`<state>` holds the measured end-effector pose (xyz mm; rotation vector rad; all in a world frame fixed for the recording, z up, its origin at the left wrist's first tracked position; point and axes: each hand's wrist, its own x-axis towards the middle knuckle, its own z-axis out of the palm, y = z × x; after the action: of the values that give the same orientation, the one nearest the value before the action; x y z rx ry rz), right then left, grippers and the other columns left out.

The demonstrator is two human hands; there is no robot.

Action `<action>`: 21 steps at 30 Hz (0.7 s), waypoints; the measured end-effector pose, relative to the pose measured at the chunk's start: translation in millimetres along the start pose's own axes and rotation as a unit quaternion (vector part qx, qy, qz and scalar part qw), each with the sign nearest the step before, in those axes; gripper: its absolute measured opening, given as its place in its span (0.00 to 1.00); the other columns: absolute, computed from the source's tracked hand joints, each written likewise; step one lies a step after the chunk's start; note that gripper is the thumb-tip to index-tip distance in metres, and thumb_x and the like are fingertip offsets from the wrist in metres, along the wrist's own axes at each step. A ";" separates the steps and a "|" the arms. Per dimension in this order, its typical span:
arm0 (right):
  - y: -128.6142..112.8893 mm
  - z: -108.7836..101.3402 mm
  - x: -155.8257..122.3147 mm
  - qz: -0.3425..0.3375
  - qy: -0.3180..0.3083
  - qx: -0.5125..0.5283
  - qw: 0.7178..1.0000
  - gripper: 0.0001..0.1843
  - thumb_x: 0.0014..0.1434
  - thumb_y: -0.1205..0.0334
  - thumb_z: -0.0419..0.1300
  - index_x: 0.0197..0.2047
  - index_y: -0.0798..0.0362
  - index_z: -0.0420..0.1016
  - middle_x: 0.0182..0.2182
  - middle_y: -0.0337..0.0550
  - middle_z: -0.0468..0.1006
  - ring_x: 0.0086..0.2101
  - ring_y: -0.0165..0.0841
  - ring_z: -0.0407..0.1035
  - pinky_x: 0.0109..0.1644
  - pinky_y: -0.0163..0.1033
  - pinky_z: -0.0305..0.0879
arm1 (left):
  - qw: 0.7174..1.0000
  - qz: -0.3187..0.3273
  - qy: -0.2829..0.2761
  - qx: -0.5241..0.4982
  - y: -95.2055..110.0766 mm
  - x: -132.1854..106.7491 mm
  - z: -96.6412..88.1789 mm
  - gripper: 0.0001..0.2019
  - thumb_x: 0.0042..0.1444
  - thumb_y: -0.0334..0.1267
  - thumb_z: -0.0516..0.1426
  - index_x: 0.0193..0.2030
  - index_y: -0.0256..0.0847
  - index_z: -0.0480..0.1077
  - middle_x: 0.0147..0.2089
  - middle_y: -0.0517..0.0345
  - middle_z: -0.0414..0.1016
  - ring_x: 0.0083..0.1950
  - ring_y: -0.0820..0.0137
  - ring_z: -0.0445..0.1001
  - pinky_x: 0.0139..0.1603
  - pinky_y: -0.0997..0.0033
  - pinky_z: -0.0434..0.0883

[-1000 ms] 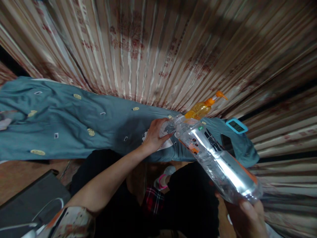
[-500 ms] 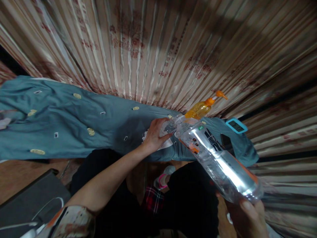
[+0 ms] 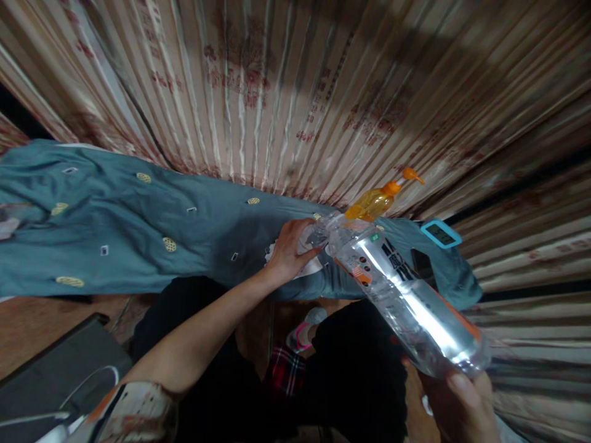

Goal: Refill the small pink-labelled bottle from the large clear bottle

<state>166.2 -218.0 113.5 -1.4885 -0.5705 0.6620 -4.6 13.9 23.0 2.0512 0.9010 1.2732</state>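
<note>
The right hand [image 3: 462, 403], low and close to the body, is closed around the bottom end of a big clear plastic bottle [image 3: 406, 301], fingers wrapped over its base. The bottle is tipped well over, its body slanting up and away from that hand so that its neck reaches across to the left hand [image 3: 289, 246]. The left hand is stretched out over the edge of the bench [image 3: 138, 240], which is covered by a blue-green cloth with small yellow patches. Its fingers are curled around a small clear container [image 3: 314, 235], and the mouth of the big bottle sits right against this container; whether anything is flowing between them cannot be told. Under the left hand, touching its palm side, lies a white piece of paper [image 3: 315, 267]. Just beyond the neck of the big bottle stands an orange pump bottle [image 3: 373, 203]. Further out past the right hand, on the end of the bench, are a small blue-framed clock [image 3: 441, 235] and, beside it, a black phone [image 3: 422, 266]. A striped curtain [image 3: 323, 92] hangs behind the bench. Below the left forearm, on the floor, a slipper [image 3: 305, 327] shows between dark trouser legs, and a dark bag [image 3: 60, 369] lies below the left elbow
</note>
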 end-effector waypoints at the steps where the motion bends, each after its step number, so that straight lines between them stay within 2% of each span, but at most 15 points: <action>1: 0.4 -0.3 -0.6 0.007 0.002 0.000 1.000 0.51 0.39 0.40 0.76 0.65 0.40 0.68 0.61 0.41 0.69 0.41 0.34 0.72 0.38 0.32 0.70 | 1.000 0.000 0.000 0.001 -0.2 0.0 0.1 0.26 0.59 0.44 0.64 0.61 0.43 0.65 0.59 0.49 0.73 0.59 0.57 0.71 0.61 0.55 0.69; 5: 2.1 0.6 -3.7 0.024 0.008 0.000 1.000 0.49 0.41 0.40 0.75 0.66 0.38 0.66 0.50 0.37 0.77 0.36 0.30 0.72 0.40 0.30 0.70 | 1.000 0.006 0.001 0.003 -0.5 -0.1 0.1 0.26 0.59 0.43 0.64 0.62 0.42 0.65 0.59 0.49 0.73 0.59 0.57 0.70 0.61 0.55 0.70; 10: 3.2 3.0 -4.4 0.002 0.013 0.012 1.000 0.46 0.43 0.41 0.75 0.64 0.39 0.69 0.53 0.37 0.76 0.44 0.34 0.73 0.40 0.32 0.71 | 1.000 -0.001 0.002 0.002 0.2 -0.2 0.0 0.25 0.59 0.45 0.64 0.61 0.43 0.65 0.59 0.49 0.74 0.58 0.57 0.71 0.60 0.55 0.70; 15: 7.5 -3.6 -0.4 0.000 -0.018 0.006 1.000 0.44 0.45 0.43 0.74 0.63 0.44 0.69 0.34 0.38 0.79 0.36 0.35 0.73 0.38 0.35 0.70 | 1.000 -0.002 0.000 0.001 -0.1 0.1 -0.6 0.26 0.60 0.45 0.64 0.62 0.43 0.65 0.59 0.49 0.73 0.59 0.57 0.71 0.61 0.55 0.69; 21: 8.0 -2.7 -0.2 0.005 -0.020 0.020 1.000 0.41 0.44 0.43 0.75 0.60 0.45 0.71 0.34 0.39 0.80 0.35 0.36 0.76 0.35 0.34 0.70 | 1.000 0.010 0.001 -0.002 -0.3 0.9 -1.2 0.26 0.59 0.45 0.64 0.61 0.41 0.65 0.59 0.48 0.73 0.59 0.57 0.71 0.61 0.55 0.69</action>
<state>167.6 -220.2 105.4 -1.4447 -0.5771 0.7078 -5.5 14.9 23.8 2.0616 0.8804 1.2868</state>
